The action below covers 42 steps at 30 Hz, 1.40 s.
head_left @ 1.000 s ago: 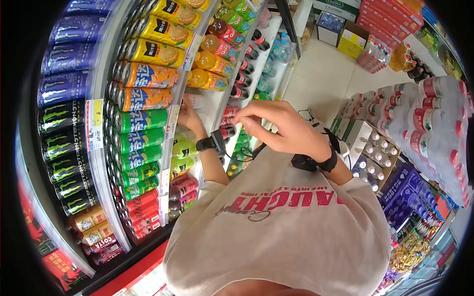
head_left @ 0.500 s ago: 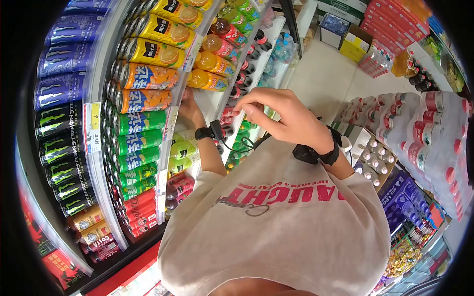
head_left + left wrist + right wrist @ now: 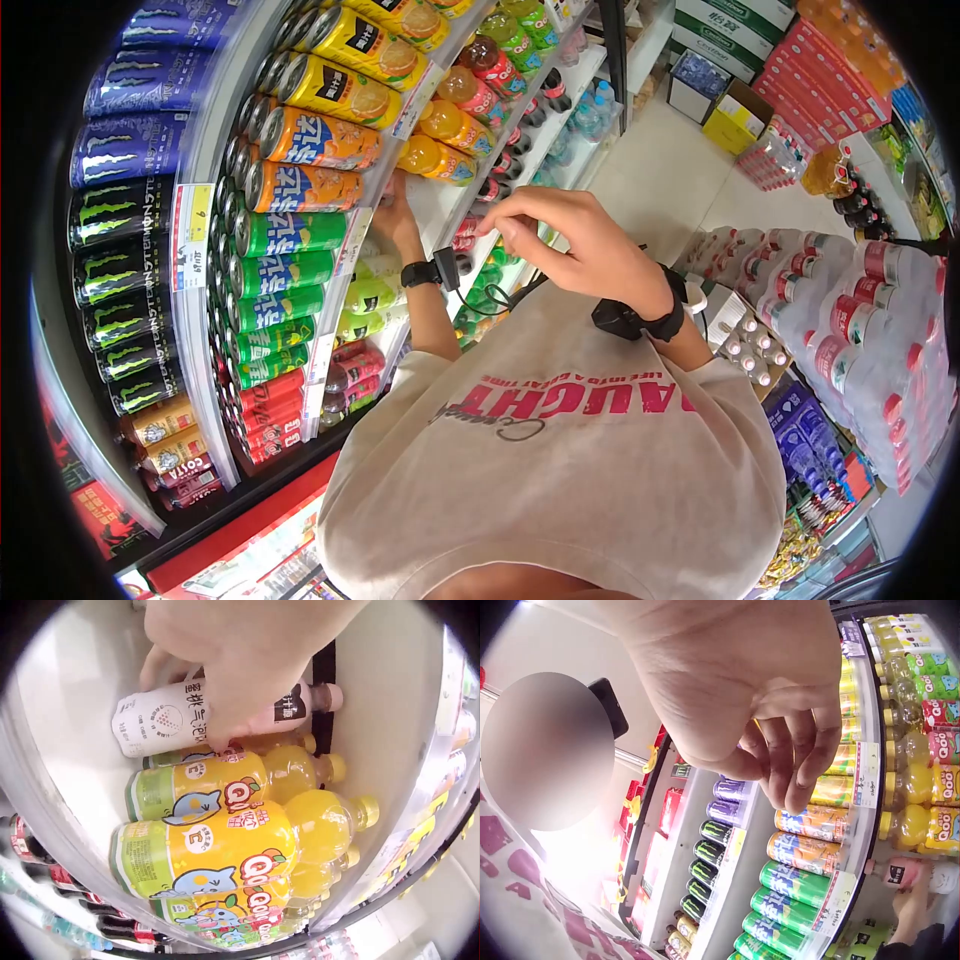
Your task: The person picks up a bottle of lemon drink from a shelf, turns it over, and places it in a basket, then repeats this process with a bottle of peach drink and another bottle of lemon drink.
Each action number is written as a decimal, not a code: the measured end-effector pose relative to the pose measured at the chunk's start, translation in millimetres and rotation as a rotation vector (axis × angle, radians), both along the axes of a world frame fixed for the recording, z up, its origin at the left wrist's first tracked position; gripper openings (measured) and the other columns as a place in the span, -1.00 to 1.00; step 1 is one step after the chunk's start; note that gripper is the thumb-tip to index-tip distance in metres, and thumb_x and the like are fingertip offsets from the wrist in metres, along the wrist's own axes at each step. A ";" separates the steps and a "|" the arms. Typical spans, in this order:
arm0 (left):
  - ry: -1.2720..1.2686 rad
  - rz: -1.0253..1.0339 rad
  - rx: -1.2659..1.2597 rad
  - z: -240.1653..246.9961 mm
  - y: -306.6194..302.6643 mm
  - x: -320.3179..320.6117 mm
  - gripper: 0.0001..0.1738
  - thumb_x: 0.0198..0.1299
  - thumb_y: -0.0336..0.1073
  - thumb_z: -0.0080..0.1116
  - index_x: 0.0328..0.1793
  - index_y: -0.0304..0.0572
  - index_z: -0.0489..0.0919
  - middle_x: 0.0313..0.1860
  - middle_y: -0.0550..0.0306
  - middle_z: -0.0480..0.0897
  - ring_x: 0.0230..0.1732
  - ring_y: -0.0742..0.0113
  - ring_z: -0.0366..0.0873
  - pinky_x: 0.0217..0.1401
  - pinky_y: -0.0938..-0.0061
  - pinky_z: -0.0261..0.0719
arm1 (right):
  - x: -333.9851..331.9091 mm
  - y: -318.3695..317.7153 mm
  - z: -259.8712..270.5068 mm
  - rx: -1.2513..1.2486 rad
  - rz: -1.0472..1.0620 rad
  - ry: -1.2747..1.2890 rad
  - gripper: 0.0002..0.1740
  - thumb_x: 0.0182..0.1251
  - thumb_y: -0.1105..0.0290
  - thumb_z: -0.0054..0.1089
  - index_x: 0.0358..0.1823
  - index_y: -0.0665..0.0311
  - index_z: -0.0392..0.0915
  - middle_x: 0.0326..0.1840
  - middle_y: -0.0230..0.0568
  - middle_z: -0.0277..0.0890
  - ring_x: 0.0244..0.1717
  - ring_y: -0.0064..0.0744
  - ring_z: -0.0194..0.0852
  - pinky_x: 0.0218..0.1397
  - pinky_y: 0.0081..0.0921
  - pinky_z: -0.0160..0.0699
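My left hand reaches into a shelf, beneath the ledge of the cans above. In the left wrist view, its fingers grip a peach drink bottle with a white and pink label and a pink cap. Right beside that bottle stand orange Qoo juice bottles. On its other side, green-labelled bottles show in the head view. My right hand hovers before the chest, fingers loosely bent, holding nothing. The right wrist view shows those relaxed fingers in front of the shelves.
Green cans, orange cans and Monster cans fill the nearer shelves. A cable hangs between the wrists. Wrapped bottle packs and an open carton stand at right. A yellow box stands on the floor farther off.
My left hand has moved deeper under the shelf ledge with the bottle, whose pale end no longer shows in the head view. The right hand keeps its pose. The head view has shifted slightly.
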<state>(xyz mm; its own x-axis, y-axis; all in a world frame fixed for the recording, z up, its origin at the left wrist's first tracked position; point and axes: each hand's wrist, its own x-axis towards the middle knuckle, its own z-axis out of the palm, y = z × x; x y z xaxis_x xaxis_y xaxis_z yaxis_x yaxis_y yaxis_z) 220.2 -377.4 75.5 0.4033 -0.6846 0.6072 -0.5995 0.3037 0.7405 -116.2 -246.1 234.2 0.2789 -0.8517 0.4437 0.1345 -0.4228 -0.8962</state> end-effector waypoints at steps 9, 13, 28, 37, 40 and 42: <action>-0.053 0.135 0.126 -7.5 0.6 -4.2 -0.45 0.17 -0.25 0.60 0.21 -0.41 0.66 0.19 -0.18 0.72 0.18 0.01 0.67 0.32 0.17 0.54 | 9.5 -3.4 -0.6 0.027 0.021 -0.002 -0.84 0.58 0.51 0.12 0.02 0.38 0.67 -0.27 -0.19 0.66 -0.33 -0.37 0.68 -0.20 -0.41 0.60; -0.100 0.155 0.097 -11.6 -2.7 -2.8 -0.42 0.17 -0.26 0.60 0.24 -0.42 0.65 0.25 -0.21 0.71 0.23 -0.06 0.65 0.36 0.15 0.51 | 11.8 -5.5 1.7 0.032 0.035 0.023 -0.87 0.54 0.49 0.17 -0.01 0.34 0.65 -0.22 -0.08 0.69 -0.26 -0.15 0.70 -0.17 -0.33 0.61; -0.036 0.034 0.399 -17.7 13.9 15.0 -0.27 0.13 0.05 0.61 0.23 -0.41 0.66 0.17 -0.25 0.73 0.16 -0.10 0.71 0.29 0.12 0.58 | 44.4 14.2 4.1 0.065 0.114 0.038 -0.84 0.55 0.50 0.15 0.00 0.38 0.66 -0.23 -0.13 0.68 -0.29 -0.32 0.67 -0.17 -0.40 0.59; 0.043 0.115 0.435 -57.4 31.7 28.9 -0.29 0.15 -0.05 0.61 0.22 -0.45 0.57 0.17 -0.27 0.68 0.18 -0.01 0.65 0.32 0.17 0.56 | 62.2 42.9 0.1 0.134 0.067 0.135 -0.82 0.57 0.54 0.10 0.00 0.40 0.68 -0.32 -0.21 0.68 -0.32 -0.48 0.69 -0.18 -0.47 0.62; 0.099 0.005 0.346 -11.0 39.9 5.5 -0.22 0.18 0.02 0.57 0.32 -0.44 0.56 0.24 -0.30 0.64 0.26 -0.09 0.59 0.40 0.15 0.48 | 74.3 53.8 -4.6 0.161 0.068 0.147 -0.83 0.57 0.54 0.11 0.00 0.40 0.67 -0.32 -0.20 0.67 -0.33 -0.48 0.68 -0.18 -0.47 0.61; 0.122 -0.036 0.307 -23.3 34.3 7.6 -0.19 0.29 0.02 0.47 0.46 -0.45 0.47 0.36 -0.37 0.58 0.34 -0.17 0.55 0.44 0.13 0.44 | 82.1 58.2 -9.3 0.183 0.079 0.158 -0.83 0.56 0.52 0.13 0.02 0.41 0.65 -0.31 -0.19 0.65 -0.34 -0.46 0.67 -0.18 -0.45 0.60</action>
<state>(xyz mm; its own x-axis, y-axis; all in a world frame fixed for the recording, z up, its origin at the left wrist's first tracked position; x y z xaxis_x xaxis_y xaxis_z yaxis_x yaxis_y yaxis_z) 227.8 -343.0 52.2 0.4329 -0.8433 0.3185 -0.4934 0.0741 0.8667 -34.1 -187.9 224.9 0.4012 -0.8868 0.2295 0.0126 -0.2452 -0.9694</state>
